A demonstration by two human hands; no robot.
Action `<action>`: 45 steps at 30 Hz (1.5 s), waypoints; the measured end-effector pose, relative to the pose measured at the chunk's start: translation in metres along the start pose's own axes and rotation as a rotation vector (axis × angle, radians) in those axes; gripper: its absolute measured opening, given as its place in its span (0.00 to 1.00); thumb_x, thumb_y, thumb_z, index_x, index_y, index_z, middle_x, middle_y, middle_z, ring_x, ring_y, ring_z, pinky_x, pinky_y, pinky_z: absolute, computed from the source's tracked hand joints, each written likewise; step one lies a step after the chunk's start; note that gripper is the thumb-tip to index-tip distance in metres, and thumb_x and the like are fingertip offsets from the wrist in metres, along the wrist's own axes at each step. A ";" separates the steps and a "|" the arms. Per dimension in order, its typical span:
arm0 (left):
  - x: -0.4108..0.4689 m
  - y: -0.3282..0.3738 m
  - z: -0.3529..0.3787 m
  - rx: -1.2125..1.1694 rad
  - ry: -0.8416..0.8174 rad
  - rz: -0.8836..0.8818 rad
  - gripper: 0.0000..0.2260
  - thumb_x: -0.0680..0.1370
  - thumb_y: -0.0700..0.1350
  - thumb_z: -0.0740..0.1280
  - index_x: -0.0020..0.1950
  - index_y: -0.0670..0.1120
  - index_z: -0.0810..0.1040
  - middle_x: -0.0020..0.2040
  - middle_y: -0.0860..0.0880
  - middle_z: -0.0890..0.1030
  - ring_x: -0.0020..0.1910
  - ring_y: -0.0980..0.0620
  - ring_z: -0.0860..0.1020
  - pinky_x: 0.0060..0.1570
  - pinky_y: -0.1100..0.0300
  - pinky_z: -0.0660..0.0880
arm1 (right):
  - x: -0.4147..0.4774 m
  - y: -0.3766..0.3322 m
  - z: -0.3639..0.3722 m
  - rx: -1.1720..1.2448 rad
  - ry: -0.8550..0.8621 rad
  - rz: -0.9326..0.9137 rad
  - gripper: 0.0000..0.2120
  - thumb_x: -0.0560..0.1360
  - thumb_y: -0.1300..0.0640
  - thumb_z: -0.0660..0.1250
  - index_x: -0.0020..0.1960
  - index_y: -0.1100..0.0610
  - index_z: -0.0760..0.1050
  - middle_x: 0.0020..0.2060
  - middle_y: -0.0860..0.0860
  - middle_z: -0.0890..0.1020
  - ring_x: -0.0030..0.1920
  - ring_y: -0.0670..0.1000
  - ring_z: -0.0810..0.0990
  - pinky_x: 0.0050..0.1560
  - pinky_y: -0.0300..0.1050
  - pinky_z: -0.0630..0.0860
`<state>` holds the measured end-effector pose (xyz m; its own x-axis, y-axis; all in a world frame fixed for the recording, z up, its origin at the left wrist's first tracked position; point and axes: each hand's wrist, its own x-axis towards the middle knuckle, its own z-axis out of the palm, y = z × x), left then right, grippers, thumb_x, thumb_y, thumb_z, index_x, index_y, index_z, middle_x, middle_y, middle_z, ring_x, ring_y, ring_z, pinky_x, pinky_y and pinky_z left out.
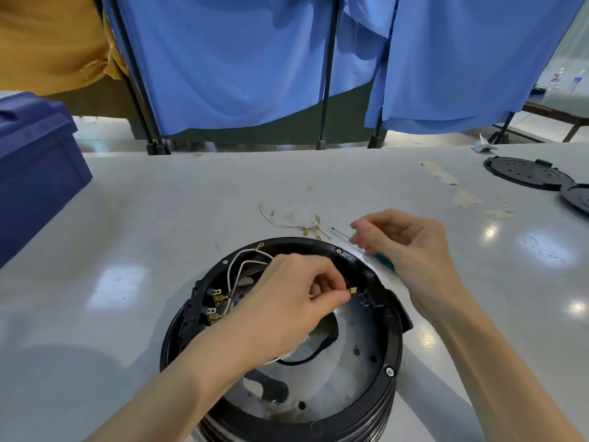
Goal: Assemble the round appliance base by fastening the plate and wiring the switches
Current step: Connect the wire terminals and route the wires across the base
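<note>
The round appliance base (395, 342) sits open side up on the near middle of the grey table (159, 202), directly under the person, so both switch positions on its inner wall can be reached from above. The metal plate (350, 346) lies inside it, and screws (389, 371) show on the black rim, so fastening looks largely done and wiring is probably the step in hand. The left hand (287, 301) reaches in over the near-left rim, its thumb and forefinger clamped on a brass spade connector (352, 291) at the end of a white wire. The connector points right, just beside the prongs of the right switch (366, 299) but not yet on them. Pinching so close to the tip likely keeps the floppy wire from steering the push. On the left wall, the left switch (197, 307) already carries brass terminals, with white wires (236, 269) looping from it along the far side of the base. The right hand (404, 240) hovers beyond the far-right rim with its fingers loosely curled over a green-handled screwdriver (382, 260). It is blurred, so I cannot tell whether it grips the tool or merely hangs above it. Spare wires (296, 223) with ring ends lie on the table just past the base, within easy reach. Two black lids (522, 173) sit far right and a blue bin (38, 173) far left, well apart from the work.
</note>
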<state>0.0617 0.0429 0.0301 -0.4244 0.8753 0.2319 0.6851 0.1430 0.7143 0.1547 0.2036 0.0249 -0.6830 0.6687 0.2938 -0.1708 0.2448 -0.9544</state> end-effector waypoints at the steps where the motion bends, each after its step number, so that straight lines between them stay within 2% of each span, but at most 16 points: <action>1: -0.001 -0.001 0.002 0.021 -0.047 -0.014 0.03 0.75 0.48 0.72 0.41 0.52 0.82 0.36 0.53 0.81 0.36 0.59 0.75 0.37 0.70 0.69 | 0.000 0.002 0.001 -0.051 0.006 0.013 0.02 0.73 0.56 0.73 0.43 0.55 0.84 0.38 0.51 0.86 0.38 0.49 0.82 0.41 0.39 0.78; 3: -0.002 -0.003 0.005 0.063 -0.115 -0.035 0.03 0.75 0.48 0.71 0.43 0.51 0.82 0.37 0.52 0.81 0.37 0.59 0.75 0.37 0.69 0.70 | -0.001 0.009 0.005 -0.144 -0.038 0.074 0.02 0.74 0.54 0.73 0.45 0.51 0.84 0.42 0.49 0.86 0.43 0.50 0.84 0.47 0.44 0.80; 5: -0.002 -0.005 0.008 0.103 -0.153 -0.043 0.03 0.76 0.49 0.71 0.45 0.51 0.83 0.39 0.53 0.81 0.38 0.59 0.76 0.40 0.67 0.72 | -0.003 0.012 0.010 -0.219 -0.099 0.127 0.03 0.75 0.54 0.72 0.47 0.52 0.84 0.42 0.48 0.86 0.45 0.49 0.84 0.50 0.47 0.80; 9: -0.001 -0.008 0.011 0.166 -0.181 -0.028 0.05 0.77 0.49 0.70 0.47 0.50 0.84 0.38 0.52 0.81 0.39 0.56 0.77 0.42 0.64 0.73 | -0.004 0.012 0.015 -0.133 -0.146 0.248 0.06 0.76 0.55 0.70 0.46 0.57 0.84 0.40 0.54 0.86 0.41 0.49 0.84 0.50 0.50 0.79; 12: -0.001 -0.007 0.013 0.154 -0.164 -0.014 0.04 0.78 0.47 0.68 0.44 0.49 0.81 0.36 0.51 0.81 0.38 0.55 0.76 0.38 0.67 0.70 | -0.004 0.011 0.014 -0.107 -0.140 0.283 0.06 0.76 0.55 0.70 0.45 0.57 0.84 0.40 0.55 0.86 0.39 0.50 0.83 0.47 0.48 0.79; 15: -0.001 -0.005 0.013 0.105 -0.138 -0.010 0.03 0.78 0.46 0.65 0.45 0.50 0.77 0.37 0.53 0.77 0.36 0.61 0.72 0.35 0.67 0.66 | -0.005 0.011 0.014 -0.096 -0.142 0.289 0.06 0.75 0.56 0.71 0.46 0.57 0.84 0.40 0.56 0.86 0.39 0.49 0.83 0.45 0.45 0.79; 19: 0.000 -0.003 0.014 0.084 -0.142 0.018 0.03 0.79 0.46 0.64 0.46 0.49 0.76 0.37 0.56 0.74 0.37 0.63 0.70 0.37 0.69 0.64 | -0.004 0.012 0.013 -0.100 -0.143 0.278 0.05 0.75 0.56 0.71 0.45 0.57 0.84 0.39 0.56 0.86 0.38 0.47 0.83 0.40 0.36 0.78; 22: 0.000 -0.002 0.015 0.092 -0.146 0.031 0.03 0.79 0.46 0.64 0.47 0.48 0.76 0.37 0.56 0.74 0.37 0.64 0.70 0.37 0.68 0.63 | -0.004 0.013 0.013 -0.110 -0.141 0.271 0.05 0.75 0.56 0.71 0.44 0.57 0.84 0.38 0.55 0.86 0.37 0.46 0.82 0.38 0.33 0.76; 33: -0.004 -0.005 0.016 0.095 -0.132 0.068 0.03 0.80 0.46 0.64 0.46 0.50 0.74 0.37 0.56 0.75 0.39 0.63 0.70 0.38 0.70 0.64 | -0.004 0.012 0.014 -0.097 -0.140 0.281 0.05 0.75 0.55 0.71 0.43 0.56 0.84 0.38 0.56 0.86 0.37 0.48 0.83 0.38 0.35 0.78; 45: -0.003 -0.005 0.017 0.107 -0.122 0.108 0.03 0.80 0.46 0.64 0.46 0.50 0.74 0.38 0.57 0.74 0.40 0.61 0.71 0.38 0.70 0.64 | -0.004 0.013 0.015 -0.094 -0.129 0.264 0.05 0.74 0.56 0.72 0.42 0.56 0.84 0.34 0.53 0.85 0.33 0.45 0.81 0.34 0.33 0.75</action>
<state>0.0694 0.0476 0.0144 -0.2747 0.9367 0.2170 0.7846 0.0878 0.6138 0.1444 0.1940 0.0109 -0.7803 0.6250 0.0211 0.0874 0.1424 -0.9859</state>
